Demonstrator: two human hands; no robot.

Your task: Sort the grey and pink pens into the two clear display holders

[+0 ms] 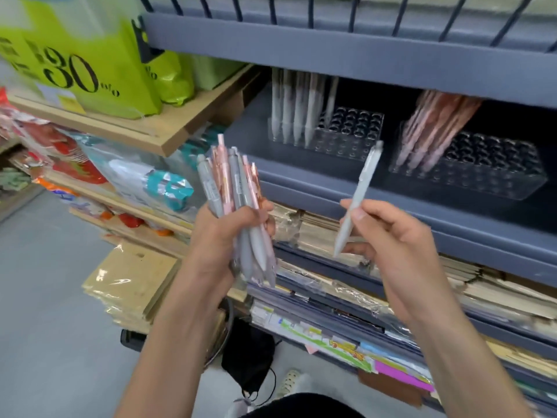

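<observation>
Near: the left hand [220,236] grips a mixed bunch of grey and pink pens [229,182], tips down. The right hand [391,236] pinches a single grey pen [361,188], tilted. Beyond, on the shelf [301,181]: the left holder [355,137] has grey pens [294,110] at its left end, and the right holder [497,173] has leaning pink pens [434,131] at its left end.

Left hand [224,233] grips pen bundle [235,203]; right hand [388,236] pinches grey pen [357,197].
</observation>
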